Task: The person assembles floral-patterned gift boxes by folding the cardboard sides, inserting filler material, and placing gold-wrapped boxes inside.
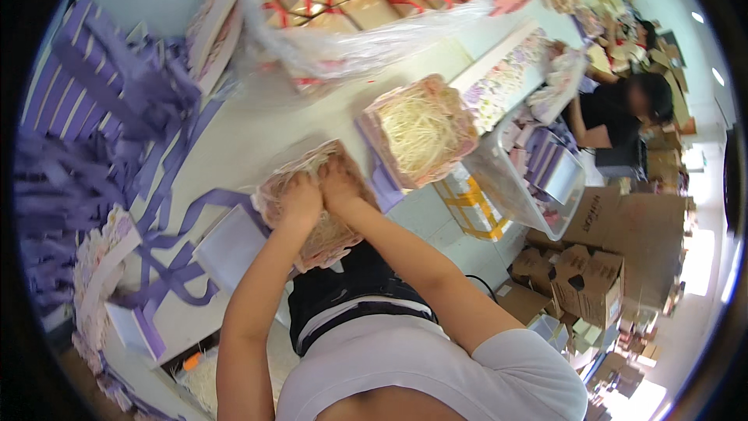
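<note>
Pressing down side by side, the left hand (pixel 300 199) and right hand (pixel 339 183) sink into the shredded paper of a pink box (pixel 315 206) at the table (pixel 249 132) edge. A second filled box (pixel 421 132) sits at two o'clock; purple ribbons (pixel 167 210) trail at nine o'clock, and a bag (pixel 366 15) of wrapped packs lies at twelve.

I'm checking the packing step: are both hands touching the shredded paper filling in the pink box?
Touching. The head view shows the left hand and right hand pressed into the filling of the pink box.

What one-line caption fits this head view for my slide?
Both hands, left hand and right hand, press into a shred-filled gift box beside a second filled box.
</note>
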Demonstrator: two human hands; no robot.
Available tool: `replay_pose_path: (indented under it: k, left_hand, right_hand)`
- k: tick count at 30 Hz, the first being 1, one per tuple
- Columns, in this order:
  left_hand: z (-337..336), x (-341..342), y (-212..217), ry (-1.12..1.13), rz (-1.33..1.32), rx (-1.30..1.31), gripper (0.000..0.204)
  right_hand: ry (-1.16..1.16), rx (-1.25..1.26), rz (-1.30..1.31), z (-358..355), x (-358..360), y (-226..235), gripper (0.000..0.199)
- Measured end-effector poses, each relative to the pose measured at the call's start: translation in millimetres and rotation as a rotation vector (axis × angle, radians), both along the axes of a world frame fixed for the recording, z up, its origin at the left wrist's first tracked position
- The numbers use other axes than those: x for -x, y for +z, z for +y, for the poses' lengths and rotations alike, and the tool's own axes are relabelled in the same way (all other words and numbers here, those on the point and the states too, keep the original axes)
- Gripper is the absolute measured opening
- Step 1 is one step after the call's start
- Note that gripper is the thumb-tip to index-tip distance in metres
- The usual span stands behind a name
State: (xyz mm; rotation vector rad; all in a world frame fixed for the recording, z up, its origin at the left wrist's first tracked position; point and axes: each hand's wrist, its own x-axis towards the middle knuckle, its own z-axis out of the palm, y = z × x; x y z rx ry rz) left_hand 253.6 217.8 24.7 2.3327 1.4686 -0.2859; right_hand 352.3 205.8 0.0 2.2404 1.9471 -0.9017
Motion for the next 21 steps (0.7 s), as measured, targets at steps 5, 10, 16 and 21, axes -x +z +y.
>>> replay_pose_path:
  k: [5,10,16,21]
  left_hand:
    - [-48.2,36.3,78.9,-0.07,-0.179,-0.207,0.032]
    - [-91.2,89.8,123.7,0.324,-0.652,-0.223,0.026]
    - [-144.0,131.1,101.7,0.737,-0.743,-0.319,0.021]
    - [-155.1,129.1,90.7,0.767,-0.799,-0.369,0.02]
  right_hand:
    - [0.272,-0.422,-0.02,-29.3,-8.1,56.4,0.043]
    - [0.246,-0.373,0.237,-8.6,29.9,49.1,0.041]
    - [0.843,-0.422,-0.03,-36.2,26.8,15.8,0.028]
    - [0.842,-0.323,-0.054,-38.0,-7.4,75.7,0.031]
